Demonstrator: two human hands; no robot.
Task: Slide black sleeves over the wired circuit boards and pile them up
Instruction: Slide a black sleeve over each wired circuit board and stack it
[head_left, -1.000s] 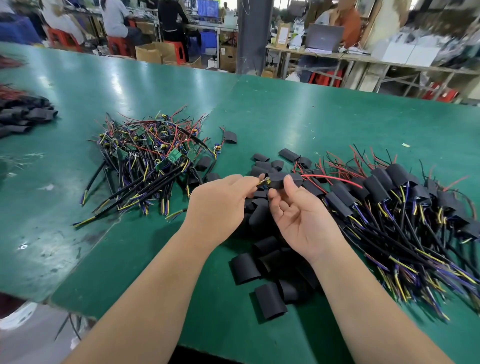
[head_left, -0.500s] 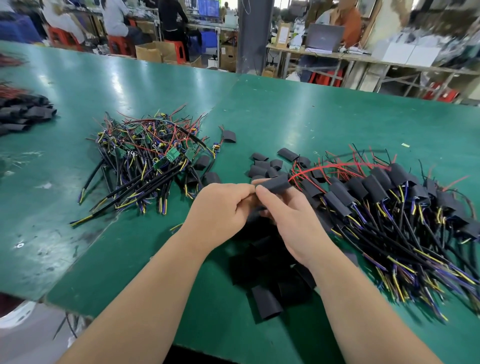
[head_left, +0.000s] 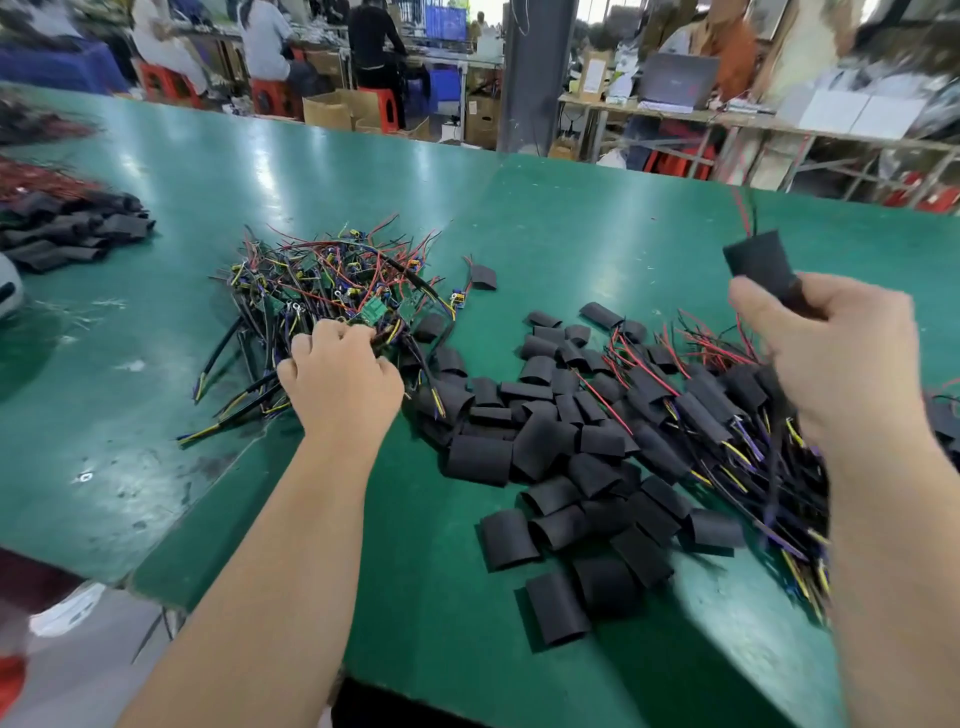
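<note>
A green table (head_left: 571, 234) fills the foreground of a busy workshop, with people seated at far benches. The right hand (head_left: 836, 358) is raised on the right, its thumb and curled fingers pinching a sleeved board (head_left: 759, 262) by its near end. The sleeve's long axis tilts up and away to the far left, and thin wires poke out of its far end. The finished pile (head_left: 717, 415) lies below and just left of that hand, so setting the piece down looks like a short move downward. The left hand (head_left: 340, 376) sits knuckles-up at the near edge of the bare boards (head_left: 332, 280), fingers curled into the wires. Whether they have closed on one board I cannot tell. Loose sleeves (head_left: 545, 467) lie between the two hands, just right of the left hand, which is the nearer one for the next board.
</note>
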